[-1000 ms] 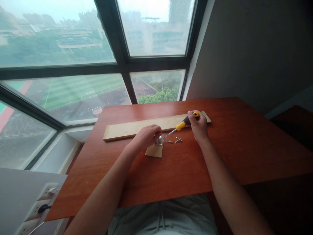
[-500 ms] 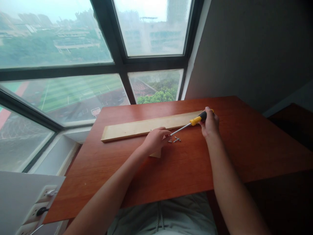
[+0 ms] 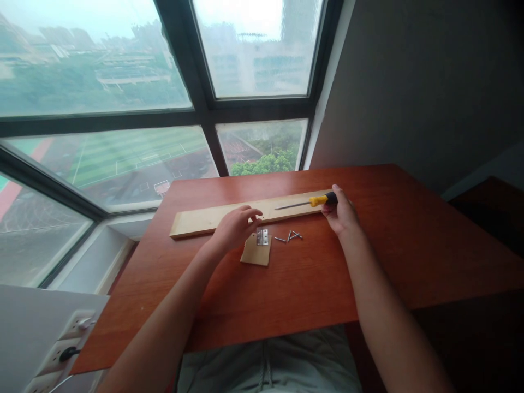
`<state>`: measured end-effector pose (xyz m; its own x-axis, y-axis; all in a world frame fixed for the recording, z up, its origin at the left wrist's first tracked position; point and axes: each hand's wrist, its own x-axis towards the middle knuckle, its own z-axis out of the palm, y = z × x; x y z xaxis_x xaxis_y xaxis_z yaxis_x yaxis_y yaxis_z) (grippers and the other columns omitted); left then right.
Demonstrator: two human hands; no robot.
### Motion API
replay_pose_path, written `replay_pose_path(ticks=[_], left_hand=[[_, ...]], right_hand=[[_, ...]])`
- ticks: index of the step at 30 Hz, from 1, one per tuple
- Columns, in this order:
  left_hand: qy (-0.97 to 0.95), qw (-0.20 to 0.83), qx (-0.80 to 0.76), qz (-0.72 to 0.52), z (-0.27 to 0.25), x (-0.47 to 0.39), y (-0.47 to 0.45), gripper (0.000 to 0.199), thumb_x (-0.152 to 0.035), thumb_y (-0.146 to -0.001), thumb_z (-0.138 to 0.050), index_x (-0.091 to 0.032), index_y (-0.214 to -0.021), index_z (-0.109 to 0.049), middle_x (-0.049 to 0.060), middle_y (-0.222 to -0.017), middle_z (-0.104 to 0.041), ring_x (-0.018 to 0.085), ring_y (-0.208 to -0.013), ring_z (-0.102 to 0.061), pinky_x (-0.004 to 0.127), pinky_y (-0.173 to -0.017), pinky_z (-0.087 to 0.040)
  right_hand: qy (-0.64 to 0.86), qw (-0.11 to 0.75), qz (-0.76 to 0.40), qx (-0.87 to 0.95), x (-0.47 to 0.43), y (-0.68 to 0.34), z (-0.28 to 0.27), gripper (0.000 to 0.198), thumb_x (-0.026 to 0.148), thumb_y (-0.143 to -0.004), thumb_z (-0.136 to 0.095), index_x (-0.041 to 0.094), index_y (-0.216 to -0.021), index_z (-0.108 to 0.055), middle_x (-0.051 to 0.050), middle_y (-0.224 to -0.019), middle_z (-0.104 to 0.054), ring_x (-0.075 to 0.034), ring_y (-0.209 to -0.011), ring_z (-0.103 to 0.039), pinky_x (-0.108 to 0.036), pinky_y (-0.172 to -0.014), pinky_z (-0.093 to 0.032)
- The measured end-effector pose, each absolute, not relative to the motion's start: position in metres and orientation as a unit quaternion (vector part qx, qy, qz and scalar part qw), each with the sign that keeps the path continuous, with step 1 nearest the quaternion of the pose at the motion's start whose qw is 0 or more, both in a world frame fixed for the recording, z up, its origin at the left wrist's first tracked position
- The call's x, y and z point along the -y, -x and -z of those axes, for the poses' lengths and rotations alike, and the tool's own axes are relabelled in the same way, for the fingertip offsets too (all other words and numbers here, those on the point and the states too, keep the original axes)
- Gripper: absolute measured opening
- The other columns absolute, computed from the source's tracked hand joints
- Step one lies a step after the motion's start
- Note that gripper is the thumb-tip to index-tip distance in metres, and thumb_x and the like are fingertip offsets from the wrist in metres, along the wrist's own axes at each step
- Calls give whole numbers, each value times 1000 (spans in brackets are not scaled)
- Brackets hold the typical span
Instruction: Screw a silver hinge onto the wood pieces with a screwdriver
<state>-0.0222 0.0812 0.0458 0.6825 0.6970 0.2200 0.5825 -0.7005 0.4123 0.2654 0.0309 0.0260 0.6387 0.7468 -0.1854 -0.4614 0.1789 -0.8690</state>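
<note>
My right hand [image 3: 340,212] grips a screwdriver [image 3: 317,201] by its black and yellow handle. Its metal shaft points left over the long pale wooden board [image 3: 198,219]. My left hand [image 3: 236,225] is at the board's near edge, fingers bent and apart, with nothing visible in them. A small dark spot shows on the board just right of its fingertips. Below that hand, a silver hinge [image 3: 262,237] rests on the upper end of a small brown flat piece [image 3: 256,255]. Several screws [image 3: 295,236] lie loose to the right of the hinge.
The reddish-brown table [image 3: 286,289] runs up to the large window [image 3: 262,103] at the back. A grey wall [image 3: 401,87] rises on the right. Sockets with plugs [image 3: 67,352] are on the low wall at left.
My left hand has moved left, away from the screwdriver's tip, uncovering the hinge and the small brown piece. My right hand has shifted slightly left and down, and the screwdriver lies more level.
</note>
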Motion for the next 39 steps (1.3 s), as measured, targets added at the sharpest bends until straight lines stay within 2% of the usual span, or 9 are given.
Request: replay_pose_path(ticks=[3, 7, 10, 13, 18, 24, 28, 34, 39], left_hand=[[-909, 138, -365, -148, -45, -72, 34, 22, -30, -91, -50, -21, -103, -67, 5, -94, -65, 16, -74, -62, 27, -67, -46], [-930, 117, -324, -133, -40, -45, 37, 26, -28, -91, -51, -22, -114, -62, 10, -111, -62, 24, -102, -59, 36, -90, -47], [-937, 114, -304, -130, -37, -26, 34, 31, -27, -89, -54, -23, -120, -57, 11, -123, -58, 26, -115, -53, 41, -99, -43], [-940, 113, -295, -130, -35, -15, 29, 36, -28, -90, -53, -23, -126, -53, 12, -132, -53, 27, -121, -50, 43, -103, -40], [-945, 84, -292, -124, -30, -9, 20, 39, -24, -93, -44, -23, -131, -50, 12, -139, -51, 28, -128, -45, 48, -110, -31], [-944, 49, -311, -100, -27, -4, 12, 47, -21, -91, -42, -21, -138, -44, 12, -144, -47, 28, -133, -41, 48, -111, -29], [-939, 24, -326, -106, -27, -5, 17, 46, -23, -92, -41, -19, -137, -45, 13, -144, -47, 28, -131, -42, 47, -111, -29], [-898, -30, -409, -161, -34, -35, 38, 42, -29, -94, -42, -18, -133, -49, 14, -144, -47, 30, -131, -41, 46, -107, -34], [-869, -48, -473, -136, -24, -71, 46, 51, -42, -92, -48, -21, -138, -46, 16, -149, -41, 36, -137, -34, 57, -109, -26]], right_hand=[[480, 728, -461, 164, -28, -260, -28, 32, 42, -68, -78, 20, -74, -55, 4, -62, -62, -8, -46, -57, -18, -40, -50], [437, 678, -556, 202, -23, -251, -32, 21, 31, -73, -75, 16, -83, -65, -3, -77, -70, -12, -60, -67, -17, -47, -55], [421, 636, -603, 233, -19, -246, -34, 20, 28, -77, -70, 13, -91, -69, -8, -87, -72, -13, -65, -68, -18, -52, -58], [410, 597, -635, 270, -17, -241, -36, 25, 28, -79, -66, 13, -99, -69, -11, -98, -73, -14, -72, -69, -20, -60, -60], [408, 578, -640, 300, -16, -236, -35, 25, 26, -78, -65, 16, -101, -67, -9, -96, -73, -15, -78, -69, -25, -70, -60], [467, 550, -600, 345, -20, -235, -28, 31, 26, -76, -58, 17, -105, -64, -8, -94, -71, -15, -71, -65, -25, -60, -55], [503, 541, -552, 387, -21, -233, -28, 30, 39, -79, -55, 18, -98, -64, -4, -82, -66, -12, -58, -58, -22, -47, -45], [597, 509, -418, 458, -24, -231, -19, 32, 45, -75, -64, 18, -92, -63, 2, -66, -59, -11, -50, -51, -23, -48, -40], [660, 468, -304, 503, -28, -231, -8, 36, 42, -72, -63, 17, -98, -66, -2, -73, -66, -15, -55, -57, -27, -55, -44]])
